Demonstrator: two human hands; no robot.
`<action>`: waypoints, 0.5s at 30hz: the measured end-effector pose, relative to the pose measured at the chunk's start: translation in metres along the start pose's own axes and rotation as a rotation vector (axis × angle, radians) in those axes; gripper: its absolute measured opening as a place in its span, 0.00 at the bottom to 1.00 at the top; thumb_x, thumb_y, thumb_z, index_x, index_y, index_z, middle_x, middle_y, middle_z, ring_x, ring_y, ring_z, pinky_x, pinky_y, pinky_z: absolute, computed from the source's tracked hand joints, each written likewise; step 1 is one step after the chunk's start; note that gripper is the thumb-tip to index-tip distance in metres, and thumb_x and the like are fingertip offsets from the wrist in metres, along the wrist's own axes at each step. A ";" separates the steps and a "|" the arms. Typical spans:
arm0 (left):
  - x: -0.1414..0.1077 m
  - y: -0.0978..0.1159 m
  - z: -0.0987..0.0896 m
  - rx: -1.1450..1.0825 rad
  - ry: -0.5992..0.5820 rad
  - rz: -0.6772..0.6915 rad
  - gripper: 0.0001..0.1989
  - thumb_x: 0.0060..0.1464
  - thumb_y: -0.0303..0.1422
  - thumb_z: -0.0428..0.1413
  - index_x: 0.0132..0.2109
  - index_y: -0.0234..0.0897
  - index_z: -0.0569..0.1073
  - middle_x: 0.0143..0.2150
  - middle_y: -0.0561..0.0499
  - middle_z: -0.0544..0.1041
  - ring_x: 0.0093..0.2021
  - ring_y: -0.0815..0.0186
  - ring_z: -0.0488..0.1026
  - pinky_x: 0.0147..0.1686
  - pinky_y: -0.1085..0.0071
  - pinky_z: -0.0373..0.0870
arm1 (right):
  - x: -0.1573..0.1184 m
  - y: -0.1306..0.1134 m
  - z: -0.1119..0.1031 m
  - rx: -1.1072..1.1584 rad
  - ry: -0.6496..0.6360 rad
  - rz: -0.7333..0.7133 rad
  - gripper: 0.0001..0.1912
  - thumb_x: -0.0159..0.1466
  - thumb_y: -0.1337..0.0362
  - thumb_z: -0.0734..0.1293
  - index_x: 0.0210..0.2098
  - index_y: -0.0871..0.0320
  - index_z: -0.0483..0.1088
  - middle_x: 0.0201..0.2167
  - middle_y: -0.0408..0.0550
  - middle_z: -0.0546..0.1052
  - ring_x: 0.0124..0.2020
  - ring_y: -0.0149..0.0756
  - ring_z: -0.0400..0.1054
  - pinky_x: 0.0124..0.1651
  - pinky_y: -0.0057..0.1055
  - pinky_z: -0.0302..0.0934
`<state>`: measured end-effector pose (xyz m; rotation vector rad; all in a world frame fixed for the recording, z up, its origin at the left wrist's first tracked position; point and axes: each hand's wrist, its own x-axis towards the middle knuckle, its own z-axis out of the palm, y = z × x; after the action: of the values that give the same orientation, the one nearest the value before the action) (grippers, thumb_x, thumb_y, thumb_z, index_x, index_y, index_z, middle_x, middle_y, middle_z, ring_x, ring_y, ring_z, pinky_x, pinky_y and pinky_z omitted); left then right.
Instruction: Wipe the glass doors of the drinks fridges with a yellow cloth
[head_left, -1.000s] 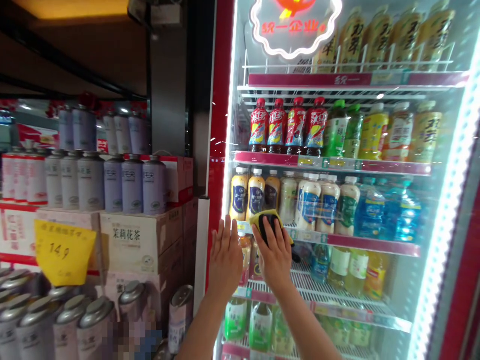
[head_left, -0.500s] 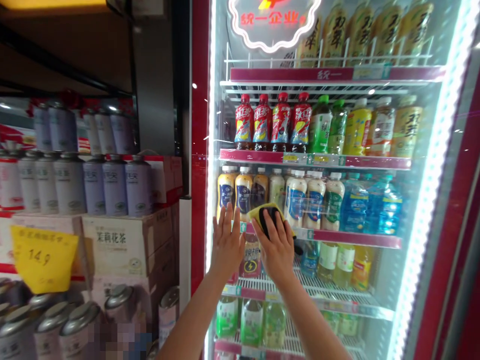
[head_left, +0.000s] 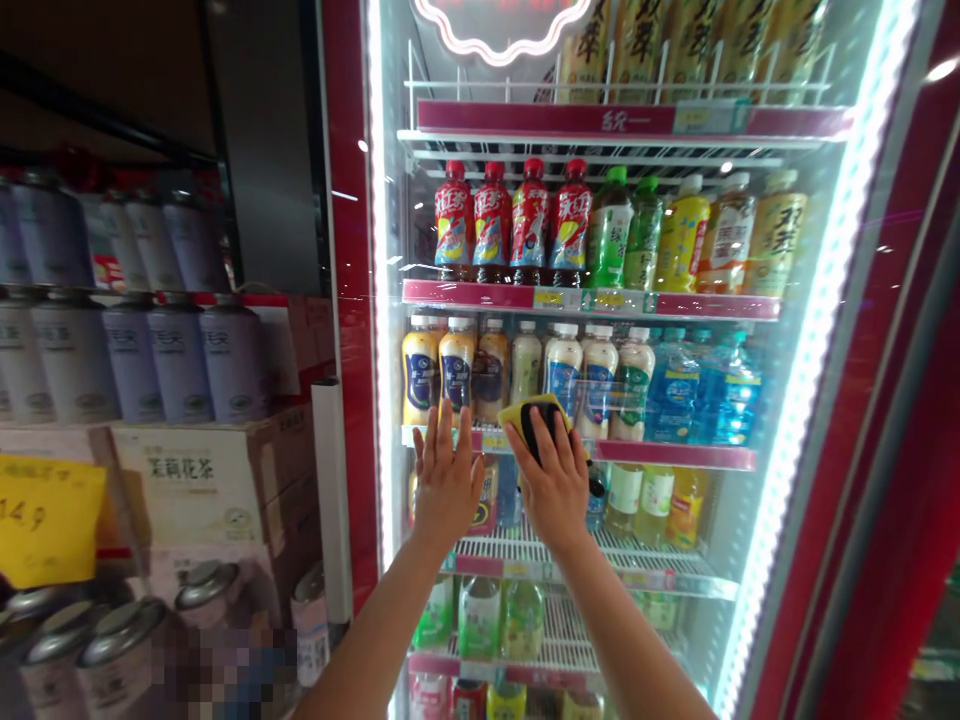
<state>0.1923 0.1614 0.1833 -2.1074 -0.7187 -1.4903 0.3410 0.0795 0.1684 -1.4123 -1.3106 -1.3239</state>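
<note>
The left hand (head_left: 448, 478) is open wide, its fingers spread and its palm facing the glass door (head_left: 390, 240) of a drinks fridge; it seems to lie flat on the glass or very near it, though contact is hard to confirm. The right hand (head_left: 553, 490) is narrower, its fingers curled over a yellow cloth (head_left: 517, 417) and holding it against the same door. A dark patch on the cloth lies under the fingers, and it is unclear whether this is a pad or a fold.

The cloth sits at about the height of a pink shelf edge (head_left: 675, 455) behind the glass, with milky drink bottles (head_left: 562, 370) just above it. To the left of the fridge door are stacked cardboard boxes (head_left: 187, 480) and a yellow price sign (head_left: 45, 520).

The cloth is the likeliest thing to go wrong: only the fingertips and part of the palm cover it, so a loosened grip on the slick glass could let it slide or drop. Firm pressing could also push the door if its latch is not fully closed, and that could jolt the bottles inside. The left hand could leave a smear on the glass.
</note>
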 end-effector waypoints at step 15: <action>0.000 0.030 0.010 -0.029 -0.036 0.017 0.41 0.68 0.33 0.50 0.77 0.42 0.34 0.80 0.39 0.40 0.79 0.47 0.38 0.74 0.39 0.44 | -0.005 0.033 -0.014 0.014 -0.013 0.005 0.39 0.69 0.72 0.63 0.75 0.41 0.51 0.74 0.46 0.59 0.76 0.52 0.48 0.73 0.56 0.51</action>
<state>0.2190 0.1448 0.1784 -2.1616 -0.6949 -1.4657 0.3717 0.0600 0.1695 -1.4158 -1.3215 -1.3020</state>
